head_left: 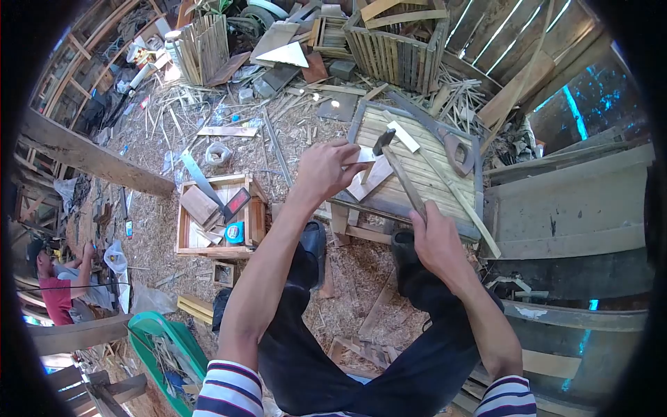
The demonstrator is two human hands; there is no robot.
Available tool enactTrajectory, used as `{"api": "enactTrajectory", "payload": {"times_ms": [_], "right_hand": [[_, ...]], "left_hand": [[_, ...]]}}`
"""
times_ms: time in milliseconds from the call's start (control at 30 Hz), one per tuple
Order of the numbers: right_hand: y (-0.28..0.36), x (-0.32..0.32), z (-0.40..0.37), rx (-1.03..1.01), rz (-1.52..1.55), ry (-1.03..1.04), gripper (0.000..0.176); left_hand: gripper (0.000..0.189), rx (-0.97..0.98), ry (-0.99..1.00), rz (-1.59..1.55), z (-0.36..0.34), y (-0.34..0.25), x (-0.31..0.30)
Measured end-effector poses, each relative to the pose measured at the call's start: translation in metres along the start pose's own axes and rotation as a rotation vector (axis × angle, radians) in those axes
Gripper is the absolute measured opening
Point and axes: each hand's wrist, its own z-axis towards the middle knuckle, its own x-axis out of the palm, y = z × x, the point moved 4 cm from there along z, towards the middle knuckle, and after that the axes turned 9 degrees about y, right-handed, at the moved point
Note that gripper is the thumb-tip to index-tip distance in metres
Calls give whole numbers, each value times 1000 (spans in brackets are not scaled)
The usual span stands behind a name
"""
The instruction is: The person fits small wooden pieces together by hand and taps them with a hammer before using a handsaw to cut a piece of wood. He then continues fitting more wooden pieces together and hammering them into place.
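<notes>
A rough woodworking workshop, as I see it from far away.
Brown wood shavings cover much of the ground, and I can see a long handsaw with a brown handle lying on a low worktable topped with pale wooden slats. A wooden-handled hammer with a dark metal head, a square open wooden box with a bright blue tape measure inside, and a plank wall with daylight in its gaps also show me this.

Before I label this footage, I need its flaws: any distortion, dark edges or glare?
Head view: strong fisheye curve, with black corners; head view: light glares through gaps in the slatted wall; head view: the left hand, right hand and hammer look fairly sharp.
</notes>
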Motion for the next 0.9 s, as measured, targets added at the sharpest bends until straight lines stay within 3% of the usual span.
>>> {"api": "enactTrajectory", "payload": {"times_ms": [133,233,300,367,600,733,833,900], "right_hand": [[13,-11,-4,30,29,-4,23],[19,-11,-7,-104,-61,-140,22],[3,3,0,-22,-2,27,20],[4,-5,1,-17,-21,19,20],[8,-6,-5,-68,37,-49,19],[5,-14,-2,-90,-106,-8,18],[15,-21,-7,-55,-10,-35,18],[21,-22,-9,-128,112,-163,18]], "left_hand": [[36,-7,-31,-33,-3,-1,-2],[36,-20,5,-59,-3,-2,0],[37,-23,27,-56,-2,0,0],[38,12,-49,-35,-3,1,2],[30,-54,-5,-73,-4,-2,1],[38,3,-36,-19,-3,-2,-3],[32,-45,-12,-75,-3,0,3],[32,-51,14,-66,-3,-2,2]]}}
